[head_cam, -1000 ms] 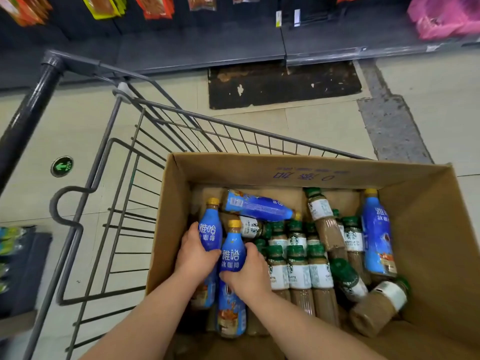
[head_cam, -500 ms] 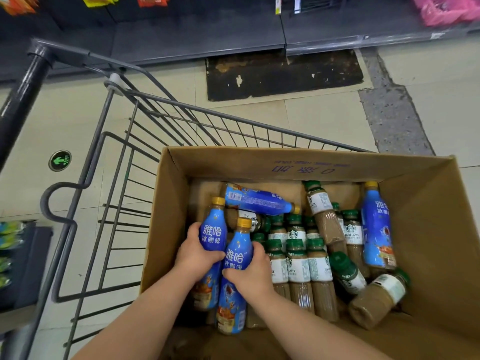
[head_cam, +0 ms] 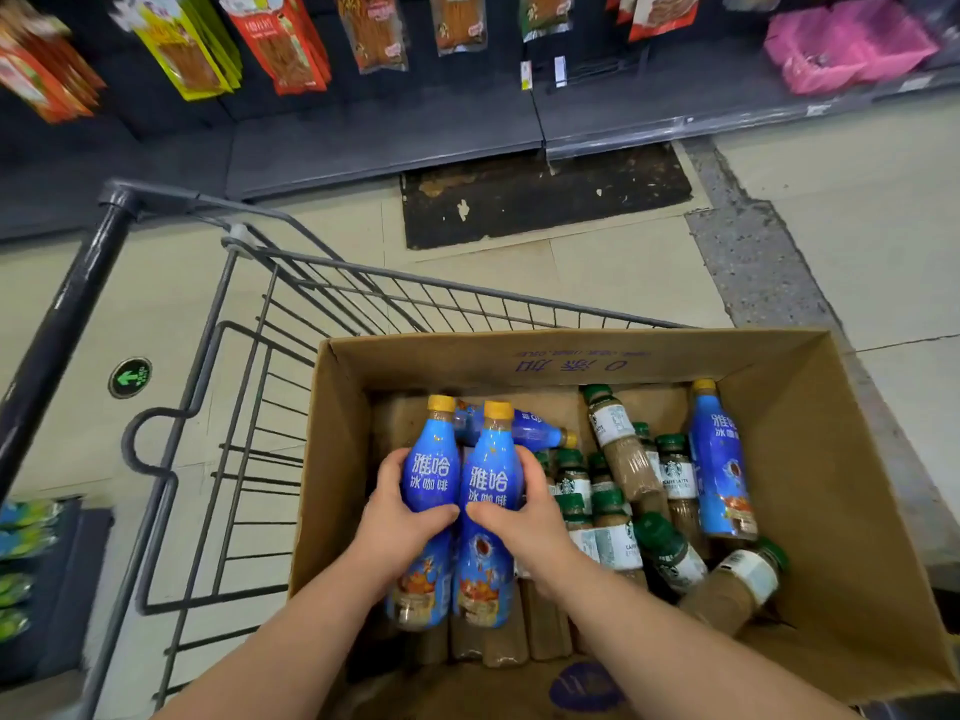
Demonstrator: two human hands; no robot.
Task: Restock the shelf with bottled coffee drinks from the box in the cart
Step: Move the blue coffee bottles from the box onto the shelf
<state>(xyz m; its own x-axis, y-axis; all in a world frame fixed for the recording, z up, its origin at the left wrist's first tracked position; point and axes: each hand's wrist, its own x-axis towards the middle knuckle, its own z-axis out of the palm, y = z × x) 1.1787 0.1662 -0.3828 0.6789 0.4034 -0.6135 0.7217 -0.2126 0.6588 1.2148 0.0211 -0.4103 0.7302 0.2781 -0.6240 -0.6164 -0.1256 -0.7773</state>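
Observation:
An open cardboard box [head_cam: 857, 459] sits in a grey wire cart [head_cam: 244, 407]. My left hand [head_cam: 400, 522] grips a blue coffee bottle with a yellow cap [head_cam: 432, 475], and my right hand [head_cam: 524, 517] grips a second blue bottle [head_cam: 491, 485] beside it. Both bottles are upright, side by side, raised above the box's left part. Another blue bottle [head_cam: 524, 431] lies flat behind them, and one more blue bottle [head_cam: 719, 459] leans at the right. Several green-capped brown coffee bottles [head_cam: 618, 449] stand or lie in the box.
The dark cart handle [head_cam: 62, 314] slants at the left. A dark lower shelf [head_cam: 374, 142] runs along the far side, with hanging snack packets [head_cam: 280, 39] above it and pink packs [head_cam: 852, 44] at the right. A dark patch [head_cam: 545, 194] marks the tiled floor.
Both hands have lifted the two blue bottles up out of the box. The view has tilted upward, so more of the shelf and hanging packets shows.

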